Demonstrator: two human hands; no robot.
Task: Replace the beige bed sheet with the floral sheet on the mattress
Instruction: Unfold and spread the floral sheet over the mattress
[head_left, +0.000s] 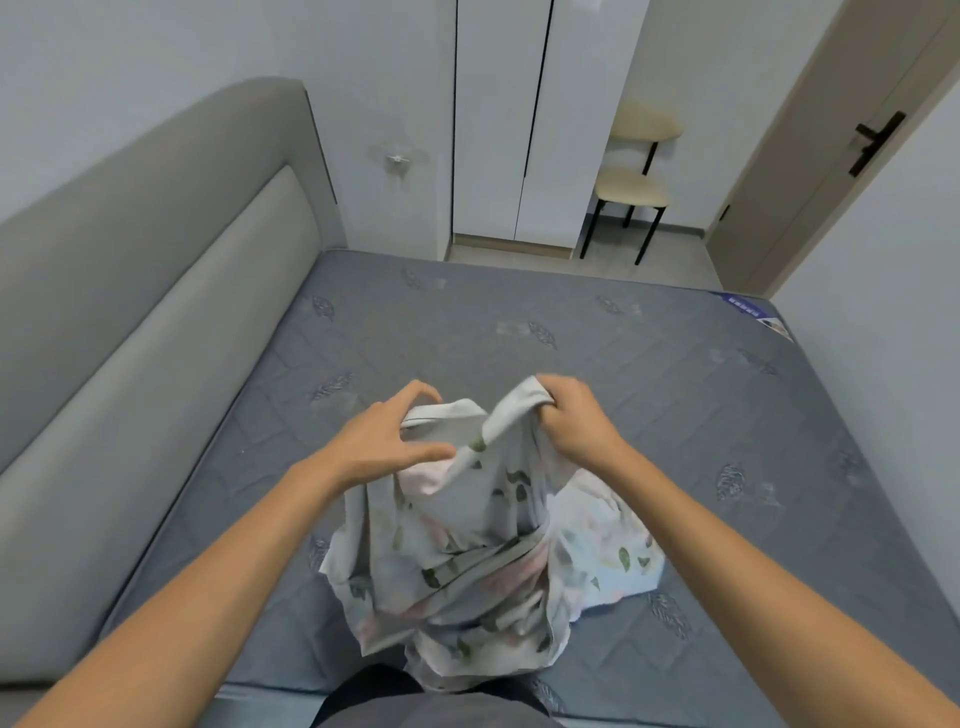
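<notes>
Floral sheet (488, 561) sits bunched in one heap on the bare grey mattress (519, 322), near edge, right in front of us; its top part is lifted, the rest is slumped down toward our lap. We have both hands up at the top of the bundle. Right hand (574, 421) has its fingers curled tight round a twisted fold or corner, fabric hanging straight down from it. Left hand (384, 447) is just beside it, thumb and fingers spread in an open C with the tips touching the hemmed edge; we can't tell if it actually pinches yet. So the edge runs roughly left-right between the two hands, and the heap hangs below and toward us. Mattress long axis runs away from us, headboard (156, 291) along the left side. Judgement: spreading comes next, and both hands are about equally near the edge; the right already has its hold, the left needs to close first, then the hands pull apart along that hem. Count: one floral sheet, one mattress, two hands, one chair (631, 182), one door (831, 156), one wardrobe (519, 119). No beige sheet in view; likely already off.
</notes>
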